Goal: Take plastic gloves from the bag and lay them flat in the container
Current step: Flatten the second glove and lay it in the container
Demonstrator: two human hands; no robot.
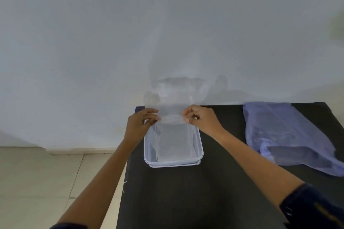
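A clear plastic glove point(172, 117) is stretched between my two hands above the far end of the container. My left hand point(142, 121) pinches its left edge and my right hand point(199, 118) pinches its right edge. The glove's lower part hangs down into the clear rectangular container point(198, 161), which stands on the black table near its left side. Thin clear plastic lies flat on the container's floor. The bluish plastic bag point(286, 134) lies on the table to the right, its opening facing me.
The black table point(186, 195) stands against a white wall point(130, 33); its left edge runs just left of the container. Beige tiled floor point(46, 176) shows on the left.
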